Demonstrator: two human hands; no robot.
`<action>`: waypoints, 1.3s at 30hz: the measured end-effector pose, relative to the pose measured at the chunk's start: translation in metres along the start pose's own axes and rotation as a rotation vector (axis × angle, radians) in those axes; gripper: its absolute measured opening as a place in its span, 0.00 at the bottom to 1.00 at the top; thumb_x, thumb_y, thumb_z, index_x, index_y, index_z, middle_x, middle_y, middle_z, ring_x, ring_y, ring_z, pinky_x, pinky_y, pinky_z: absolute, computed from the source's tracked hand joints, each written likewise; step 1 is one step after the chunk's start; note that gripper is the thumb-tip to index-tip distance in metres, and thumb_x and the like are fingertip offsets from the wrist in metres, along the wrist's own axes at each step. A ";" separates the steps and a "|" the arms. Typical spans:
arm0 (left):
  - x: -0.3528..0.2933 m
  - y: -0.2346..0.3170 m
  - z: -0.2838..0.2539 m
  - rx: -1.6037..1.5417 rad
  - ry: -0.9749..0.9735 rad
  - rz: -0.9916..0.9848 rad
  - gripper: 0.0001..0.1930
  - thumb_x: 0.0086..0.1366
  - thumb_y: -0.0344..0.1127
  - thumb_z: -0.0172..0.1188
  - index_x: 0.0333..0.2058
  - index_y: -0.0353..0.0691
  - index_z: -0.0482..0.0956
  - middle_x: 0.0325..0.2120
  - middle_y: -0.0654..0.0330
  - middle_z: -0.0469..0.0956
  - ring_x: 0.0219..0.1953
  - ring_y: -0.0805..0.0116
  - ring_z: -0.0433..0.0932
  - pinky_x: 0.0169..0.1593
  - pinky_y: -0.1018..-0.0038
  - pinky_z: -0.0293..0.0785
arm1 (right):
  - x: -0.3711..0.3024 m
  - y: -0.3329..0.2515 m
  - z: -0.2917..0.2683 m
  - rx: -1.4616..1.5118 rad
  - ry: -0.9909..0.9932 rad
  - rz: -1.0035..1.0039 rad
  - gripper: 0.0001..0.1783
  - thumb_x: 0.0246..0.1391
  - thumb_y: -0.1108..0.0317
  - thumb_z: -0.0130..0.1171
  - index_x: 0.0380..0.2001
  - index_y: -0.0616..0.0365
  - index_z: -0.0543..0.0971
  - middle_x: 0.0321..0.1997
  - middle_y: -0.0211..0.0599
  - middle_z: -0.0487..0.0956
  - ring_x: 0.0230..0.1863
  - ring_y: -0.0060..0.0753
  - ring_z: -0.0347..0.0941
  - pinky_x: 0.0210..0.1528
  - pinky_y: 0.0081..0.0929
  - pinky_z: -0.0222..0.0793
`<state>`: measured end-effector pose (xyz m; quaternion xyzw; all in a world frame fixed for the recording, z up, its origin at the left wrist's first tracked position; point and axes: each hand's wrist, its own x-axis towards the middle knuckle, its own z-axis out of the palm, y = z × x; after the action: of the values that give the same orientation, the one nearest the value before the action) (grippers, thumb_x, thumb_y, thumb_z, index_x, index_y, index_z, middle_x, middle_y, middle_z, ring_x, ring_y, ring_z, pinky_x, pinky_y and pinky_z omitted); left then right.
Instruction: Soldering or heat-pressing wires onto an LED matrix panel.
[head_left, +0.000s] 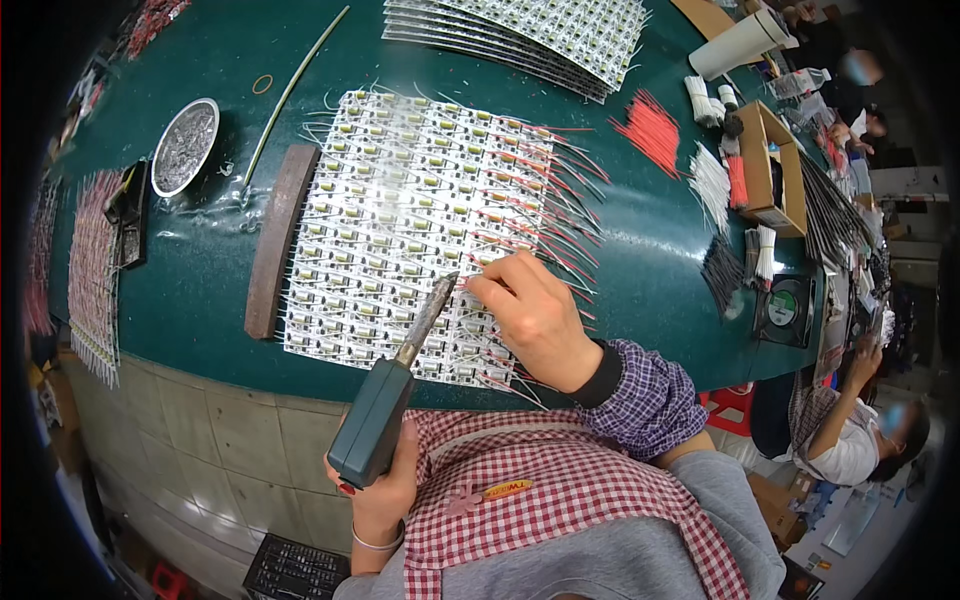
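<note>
A white panel of small circuit boards (385,225) lies on the green table, with rows of yellowish components and thin wires. My left hand (385,495) is closed around the dark green handle of a soldering iron (372,420). Its metal tip slants up to the panel's middle right, close to the fingertips of my other hand. My right hand (540,315) is pinched over the panel at that spot, seemingly on a thin wire, though the fingers mostly hide it. Red and white wires (560,225) stick out past the panel's right edge.
A brown bar (280,245) borders the panel's left side. Beyond it are a metal bowl (186,148) and a thin stick (295,95). Stacked panels (520,40) lie at the back; red wires (650,132), a cardboard box (770,170) and a round spool (785,308) sit right. Other people are farther right.
</note>
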<state>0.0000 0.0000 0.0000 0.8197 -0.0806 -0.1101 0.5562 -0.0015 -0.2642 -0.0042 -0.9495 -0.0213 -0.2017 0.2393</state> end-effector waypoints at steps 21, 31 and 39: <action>-0.011 0.008 -0.006 -0.013 0.041 0.035 0.11 0.59 0.28 0.73 0.38 0.28 0.84 0.29 0.56 0.84 0.26 0.70 0.81 0.29 0.74 0.75 | -0.016 -0.013 0.003 0.079 0.022 0.020 0.17 0.43 0.81 0.60 0.41 0.65 0.80 0.37 0.40 0.75 0.39 0.41 0.72 0.41 0.33 0.72; -0.006 0.012 -0.004 -0.069 -0.021 0.035 0.09 0.58 0.23 0.69 0.38 0.26 0.83 0.30 0.56 0.82 0.27 0.71 0.80 0.30 0.76 0.74 | -0.016 -0.015 0.005 0.051 0.021 0.026 0.17 0.43 0.82 0.60 0.41 0.65 0.80 0.35 0.40 0.73 0.39 0.41 0.71 0.42 0.33 0.72; -0.009 0.010 -0.008 -0.009 -0.045 0.011 0.09 0.58 0.23 0.69 0.38 0.28 0.83 0.30 0.56 0.82 0.27 0.70 0.80 0.30 0.74 0.74 | -0.014 -0.015 0.004 0.041 0.015 0.013 0.16 0.43 0.81 0.60 0.40 0.66 0.80 0.35 0.41 0.73 0.39 0.42 0.71 0.41 0.33 0.73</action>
<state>-0.0066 0.0060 0.0127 0.8142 -0.0973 -0.1258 0.5584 -0.0153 -0.2484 -0.0062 -0.9430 -0.0177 -0.2067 0.2603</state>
